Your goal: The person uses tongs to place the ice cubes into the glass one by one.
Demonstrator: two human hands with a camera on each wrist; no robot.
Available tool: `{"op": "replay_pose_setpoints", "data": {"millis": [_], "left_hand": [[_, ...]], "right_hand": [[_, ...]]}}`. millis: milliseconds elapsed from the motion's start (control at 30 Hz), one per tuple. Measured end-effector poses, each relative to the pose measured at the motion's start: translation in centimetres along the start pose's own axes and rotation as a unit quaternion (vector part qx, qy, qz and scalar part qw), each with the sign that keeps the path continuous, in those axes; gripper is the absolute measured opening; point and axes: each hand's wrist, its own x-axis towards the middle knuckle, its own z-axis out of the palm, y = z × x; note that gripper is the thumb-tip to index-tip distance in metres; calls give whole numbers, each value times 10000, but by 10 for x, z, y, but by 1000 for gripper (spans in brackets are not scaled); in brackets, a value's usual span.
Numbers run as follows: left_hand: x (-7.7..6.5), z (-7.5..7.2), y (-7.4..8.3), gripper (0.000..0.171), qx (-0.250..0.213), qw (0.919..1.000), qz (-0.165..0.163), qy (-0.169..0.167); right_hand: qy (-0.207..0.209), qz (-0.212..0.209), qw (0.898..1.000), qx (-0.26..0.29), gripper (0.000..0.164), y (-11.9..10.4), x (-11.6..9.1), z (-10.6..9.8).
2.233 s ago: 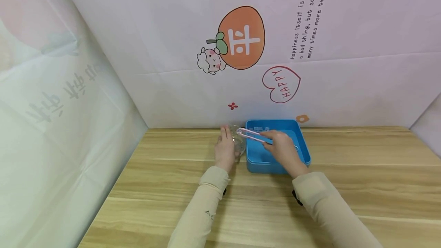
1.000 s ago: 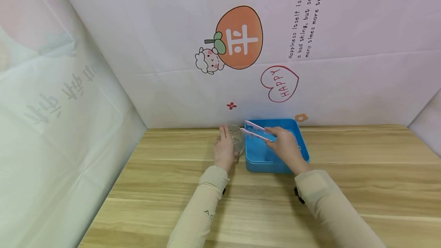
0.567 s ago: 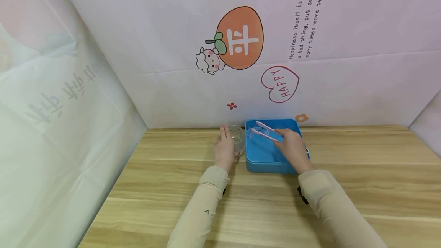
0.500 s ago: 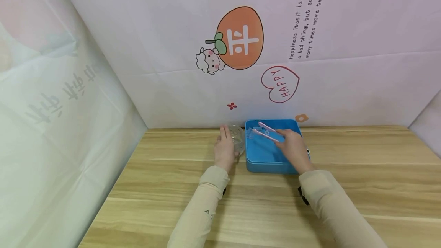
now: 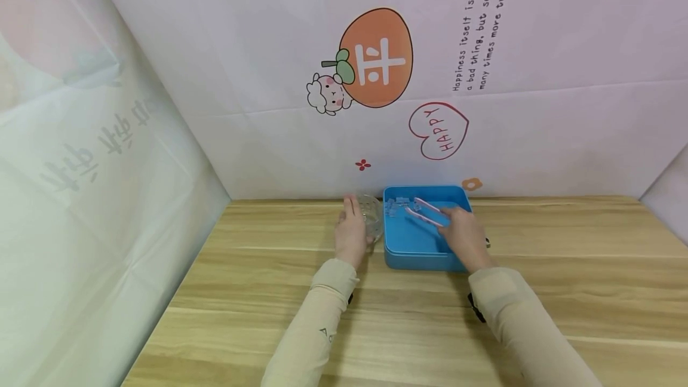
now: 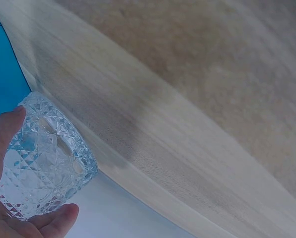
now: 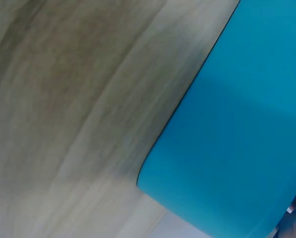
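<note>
My left hand [image 5: 351,233] holds a clear cut-glass bowl [image 6: 46,153] from its left side. In the left wrist view, the thumb lies on one side of the faceted wall and the fingers on the other. My right hand [image 5: 464,236] grips pale pink tongs [image 5: 427,220] over the blue box [image 5: 424,261]. The tongs' arms are spread apart, their tips pointing left. Several small clear blocks [image 5: 395,205] lie in the box's back left corner, close to the tips. Whether the tips touch any block cannot be made out.
The box stands right beside the bowl on the wooden table [image 5: 408,327]. A white printed sheet [image 5: 301,154] rises directly behind both, and another sheet [image 5: 107,208] hangs at the left. The box's side [image 7: 227,148] fills much of the right wrist view.
My right hand has drawn the tongs from over the bowl rightward into the box area. Their arms, close together earlier, have spread. My left hand has stayed at the bowl.
</note>
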Motion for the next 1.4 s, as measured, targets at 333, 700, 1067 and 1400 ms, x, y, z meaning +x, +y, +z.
{"op": "replay_pose_setpoints", "data": {"millis": [333,700,1067,1400], "left_hand": [[2,2,1,107,-22,10000,-20,-49],[0,-1,2,107,-75,9999,-52,-99],[0,-2,2,107,-10,9999,-28,-106],[0,-4,2,107,-69,9998,-70,-185]], "right_hand": [[98,-58,9999,-130,38,3,0,5],[-9,-69,9995,-292,37,-1,2,7],[-368,121,9990,-241,42,-3,4,9],[-431,60,9989,-188,38,-3,4,10]]}}
